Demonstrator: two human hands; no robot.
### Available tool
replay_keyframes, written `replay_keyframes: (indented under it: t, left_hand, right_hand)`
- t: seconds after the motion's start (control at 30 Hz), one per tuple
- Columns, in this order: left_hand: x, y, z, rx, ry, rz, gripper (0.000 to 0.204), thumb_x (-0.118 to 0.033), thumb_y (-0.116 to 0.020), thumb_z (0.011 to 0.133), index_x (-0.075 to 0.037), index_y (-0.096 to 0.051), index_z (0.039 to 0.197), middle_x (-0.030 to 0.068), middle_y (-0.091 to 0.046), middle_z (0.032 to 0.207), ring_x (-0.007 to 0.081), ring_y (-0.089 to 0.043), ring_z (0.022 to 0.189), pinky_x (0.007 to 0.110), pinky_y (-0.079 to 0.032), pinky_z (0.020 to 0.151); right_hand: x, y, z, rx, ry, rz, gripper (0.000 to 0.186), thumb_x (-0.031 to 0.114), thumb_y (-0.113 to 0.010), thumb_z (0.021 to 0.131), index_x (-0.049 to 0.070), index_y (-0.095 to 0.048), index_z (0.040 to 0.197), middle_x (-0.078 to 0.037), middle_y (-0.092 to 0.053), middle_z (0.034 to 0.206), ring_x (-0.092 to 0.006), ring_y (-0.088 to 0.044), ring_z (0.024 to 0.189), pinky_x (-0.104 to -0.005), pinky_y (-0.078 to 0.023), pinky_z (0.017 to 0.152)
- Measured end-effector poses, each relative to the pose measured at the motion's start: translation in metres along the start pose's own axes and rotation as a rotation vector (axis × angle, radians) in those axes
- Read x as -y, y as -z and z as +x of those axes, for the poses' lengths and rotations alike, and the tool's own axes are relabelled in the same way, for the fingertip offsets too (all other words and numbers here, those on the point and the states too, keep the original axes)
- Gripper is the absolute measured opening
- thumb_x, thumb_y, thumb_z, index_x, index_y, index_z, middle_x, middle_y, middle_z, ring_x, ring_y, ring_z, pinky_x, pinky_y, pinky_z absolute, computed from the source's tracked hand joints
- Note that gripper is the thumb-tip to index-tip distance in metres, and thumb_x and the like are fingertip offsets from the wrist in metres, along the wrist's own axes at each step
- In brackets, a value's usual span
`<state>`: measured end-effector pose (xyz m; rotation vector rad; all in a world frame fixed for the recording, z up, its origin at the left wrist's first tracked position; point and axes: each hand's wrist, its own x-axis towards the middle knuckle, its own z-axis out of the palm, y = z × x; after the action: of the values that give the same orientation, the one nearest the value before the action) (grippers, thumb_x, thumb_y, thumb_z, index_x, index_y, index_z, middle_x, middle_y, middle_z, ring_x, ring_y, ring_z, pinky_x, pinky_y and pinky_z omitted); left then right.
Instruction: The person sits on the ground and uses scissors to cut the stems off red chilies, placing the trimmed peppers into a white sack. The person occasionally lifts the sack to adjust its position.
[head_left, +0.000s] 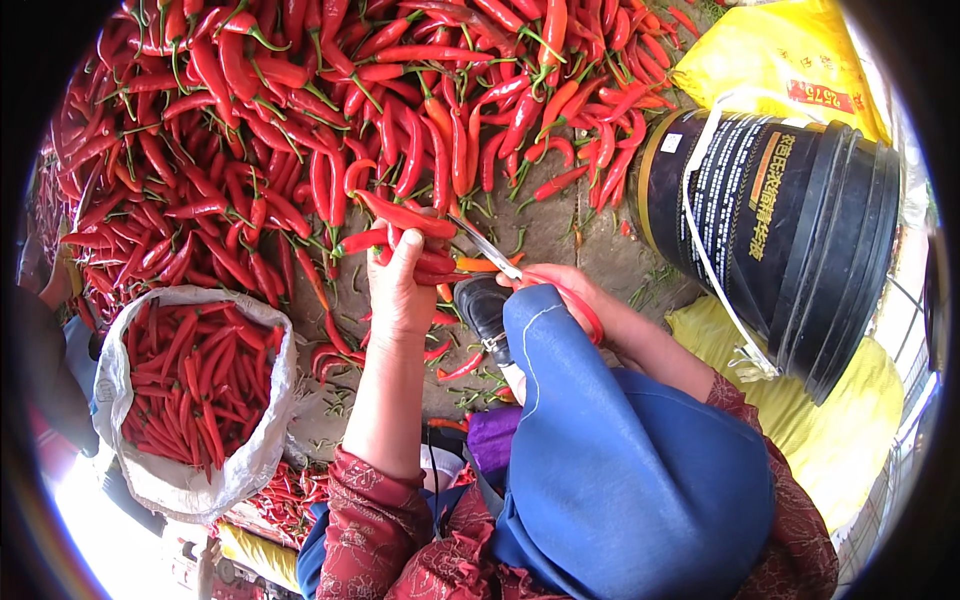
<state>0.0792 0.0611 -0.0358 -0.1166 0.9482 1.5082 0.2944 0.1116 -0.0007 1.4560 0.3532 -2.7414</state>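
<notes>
Right of the white sack [262,440], I see the left hand [403,295] gripping a few red peppers [415,218]; the right hand [580,285] holds red-handled scissors [487,247] (blades right by those peppers). A black bucket [800,240] sits farther right of that sack; beyond the sack spreads a pepper heap [240,100].

A big black bucket [790,240] sits on the right, between a shiny yellow bag [765,50] and a pale yellow sack [855,410].

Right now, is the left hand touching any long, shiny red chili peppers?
Touching: the head view shows the left hand gripping several long, shiny red chili peppers, its thumb against them.
</notes>
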Motion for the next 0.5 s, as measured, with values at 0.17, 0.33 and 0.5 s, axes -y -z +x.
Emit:
replay_keyframes:
  t: [0.17, 0.33, 0.5]
  left_hand:
    - [-0.007, -0.019, 0.003, -0.146, -0.06, 0.01, 0.048, -0.008, -0.067, 0.075, -0.006, -0.046, 0.118, 0.005, -0.057, 0.099, 0.0162, -0.057, 0.086, 0.03, -0.047, 0.079]
    - [-0.01, -0.044, 0.033, -0.003, 0.176, 0.605, 0.031, -0.012, -0.07, 0.068, -0.002, -0.059, 0.096, -0.0017, -0.055, 0.068, 0.0128, -0.054, 0.059, 0.023, -0.046, 0.061]
    - [0.033, -0.086, 0.084, 0.21, -0.496, 1.346, 0.036, -0.013, -0.073, 0.062, -0.003, -0.064, 0.096, 0.014, -0.057, 0.111, 0.0307, -0.058, 0.098, 0.034, -0.047, 0.086]
  right_hand:
    - [0.04, 0.008, -0.021, -0.348, 0.3, -0.621, 0.044, 0.026, -0.059, 0.088, 0.002, -0.047, 0.123, -0.002, -0.055, 0.074, -0.0076, -0.05, 0.055, -0.0209, -0.038, 0.048]
    - [0.074, 0.024, -0.034, -0.556, 0.445, -0.881, 0.06, 0.043, -0.063, 0.083, 0.0, -0.047, 0.121, -0.004, -0.055, 0.08, -0.0143, -0.055, 0.071, -0.0275, -0.045, 0.064]
    - [0.074, 0.014, -0.031, -0.421, 0.404, -0.497, 0.048, 0.029, -0.057, 0.09, 0.004, -0.042, 0.128, 0.004, -0.044, 0.07, -0.0022, -0.042, 0.052, -0.0167, -0.036, 0.044]
